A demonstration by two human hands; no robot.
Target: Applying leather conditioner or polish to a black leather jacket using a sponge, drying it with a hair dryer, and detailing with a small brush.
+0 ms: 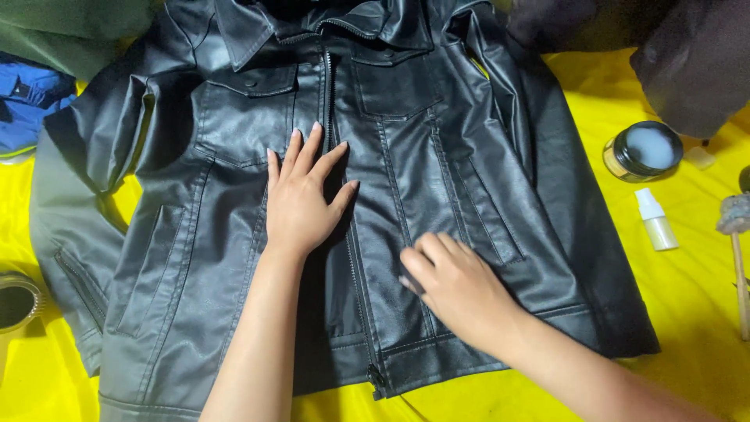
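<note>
A black leather jacket [234, 141] lies zipped and face up on a yellow cloth [687, 273]. My left hand [303, 195] rests flat on it, fingers spread, just left of the zip and below the chest pocket. My right hand [457, 283] presses on the jacket's lower right panel with fingers curled; a small dark thing seems to sit under the fingertips, but I cannot tell what it is.
To the right on the yellow cloth lie a round open jar [644, 150] with pale paste, a small white bottle [655, 220] and a wooden-handled brush [737, 250]. A metal tin [17, 301] sits at the left edge. Blue clothing [27, 98] lies at upper left.
</note>
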